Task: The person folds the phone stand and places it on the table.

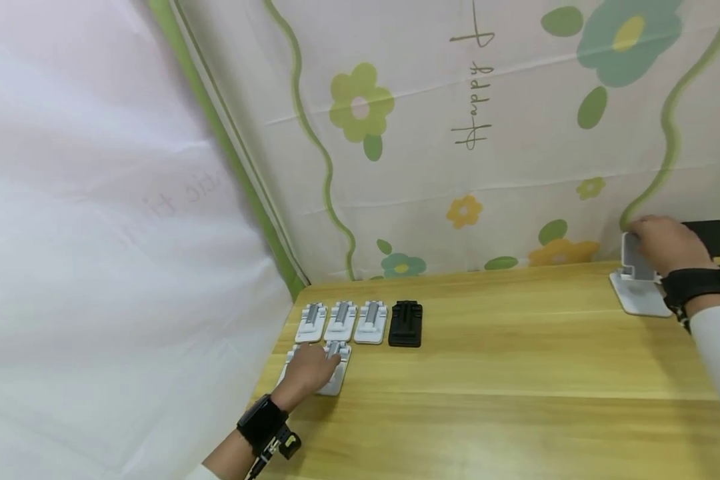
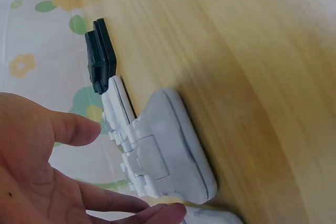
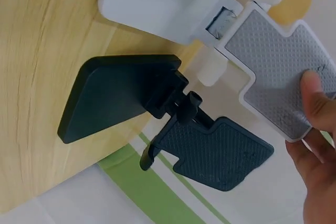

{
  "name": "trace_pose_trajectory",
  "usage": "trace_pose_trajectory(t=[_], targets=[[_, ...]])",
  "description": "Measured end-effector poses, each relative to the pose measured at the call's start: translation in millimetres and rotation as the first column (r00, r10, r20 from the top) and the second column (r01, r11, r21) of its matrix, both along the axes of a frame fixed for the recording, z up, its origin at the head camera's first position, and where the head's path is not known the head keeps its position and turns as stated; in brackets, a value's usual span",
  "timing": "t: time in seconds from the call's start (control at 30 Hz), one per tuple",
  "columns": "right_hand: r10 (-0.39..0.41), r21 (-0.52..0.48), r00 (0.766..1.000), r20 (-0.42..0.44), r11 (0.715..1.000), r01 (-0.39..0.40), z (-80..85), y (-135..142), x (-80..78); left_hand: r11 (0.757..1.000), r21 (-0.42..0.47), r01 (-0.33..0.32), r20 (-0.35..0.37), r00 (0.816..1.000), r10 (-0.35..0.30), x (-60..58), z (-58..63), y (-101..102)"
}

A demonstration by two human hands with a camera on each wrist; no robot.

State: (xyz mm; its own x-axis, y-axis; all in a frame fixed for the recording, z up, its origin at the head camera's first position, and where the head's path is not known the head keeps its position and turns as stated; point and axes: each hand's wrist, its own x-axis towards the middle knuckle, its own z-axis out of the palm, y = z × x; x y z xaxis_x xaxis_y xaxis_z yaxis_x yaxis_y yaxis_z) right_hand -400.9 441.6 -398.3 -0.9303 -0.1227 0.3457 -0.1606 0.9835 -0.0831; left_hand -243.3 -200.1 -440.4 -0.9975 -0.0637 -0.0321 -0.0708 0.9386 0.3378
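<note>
My right hand (image 1: 672, 243) pinches the upper plate of an unfolded white phone stand (image 1: 642, 297), whose base is on the table at the far right. In the right wrist view, the thumb lies on the plate's grey ribbed pad (image 3: 278, 61), with fingers behind. An unfolded black phone stand (image 3: 113, 95) stands beside it. At the left, my left hand (image 1: 309, 369) is over two folded white phone stands, partly hiding them. The left wrist view shows its thumb apart from the nearest folded white stand (image 2: 178, 150) and its fingertips close to that stand's lower end.
Behind the left hand, three folded white phone stands (image 1: 341, 321) and a folded black one (image 1: 405, 325) form a row on the wooden table (image 1: 486, 373). A flower-printed cloth (image 1: 408, 180) hangs along the back edge, and white cloth (image 1: 126, 267) hangs at the left.
</note>
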Motion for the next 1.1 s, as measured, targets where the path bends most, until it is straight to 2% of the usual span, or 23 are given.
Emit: trace_pose_trajectory(t=[0.13, 0.27, 0.37, 0.47, 0.57, 0.63, 0.67, 0.73, 0.8, 0.87, 0.9, 1.03, 1.1], targets=[[0.033, 0.024, 0.998, 0.059, 0.999, -0.034, 21.7, 3.5, 4.1, 0.997, 0.076, -0.004, -0.039, 0.999, 0.007, -2.0, 2.1, 0.0], [0.112, 0.066, 0.983, 0.144, 0.99, -0.122, 49.9, -2.4, 6.0, 0.982, 0.189, 0.027, -0.11, 0.994, -0.006, -5.6, 10.2, 4.2], [0.146, 0.079, 0.978, 0.152, 0.984, -0.159, 68.4, -19.4, 11.7, 0.952, 0.29, 0.099, -0.164, 0.985, -0.052, -8.3, 21.3, 17.3], [0.204, 0.029, 0.973, 0.106, 0.978, -0.208, 84.1, -47.8, 22.1, 0.91, 0.381, 0.164, -0.162, 0.981, -0.109, -6.4, 34.1, 40.9], [0.278, -0.075, 0.96, 0.007, 0.958, -0.277, 95.5, -83.1, 36.1, 0.838, 0.502, 0.215, -0.13, 0.976, -0.173, -1.5, 43.4, 69.9], [0.312, -0.147, 0.948, -0.063, 0.937, -0.318, 101.8, -108.3, 48.5, 0.773, 0.581, 0.255, -0.118, 0.966, -0.23, 1.5, 46.4, 88.4], [0.323, -0.174, 0.942, -0.09, 0.926, -0.335, 105.1, -121.1, 55.4, 0.735, 0.617, 0.282, -0.124, 0.957, -0.263, 1.7, 46.7, 97.1], [0.349, -0.196, 0.927, -0.138, 0.908, -0.371, 111.0, -146.2, 70.3, 0.673, 0.659, 0.335, -0.149, 0.936, -0.32, 1.4, 46.2, 112.4], [0.377, -0.199, 0.909, -0.176, 0.891, -0.408, 116.0, -170.5, 86.3, 0.632, 0.684, 0.363, -0.162, 0.921, -0.354, 0.2, 46.7, 125.8], [0.424, -0.189, 0.882, -0.207, 0.867, -0.461, 119.6, -191.0, 100.9, 0.587, 0.726, 0.358, -0.152, 0.916, -0.37, -3.0, 48.0, 137.4], [0.446, -0.189, 0.868, -0.218, 0.854, -0.486, 120.8, -199.9, 107.4, 0.568, 0.75, 0.339, -0.136, 0.92, -0.369, -4.1, 49.4, 142.3], [0.521, -0.2, 0.824, -0.224, 0.803, -0.562, 125.2, -226.9, 128.6, 0.442, 0.863, 0.246, -0.08, 0.929, -0.362, -8.5, 51.9, 154.3], [0.544, -0.208, 0.812, -0.211, 0.787, -0.581, 126.9, -237.1, 135.9, 0.395, 0.891, 0.225, -0.077, 0.931, -0.356, -9.5, 52.1, 156.2]])
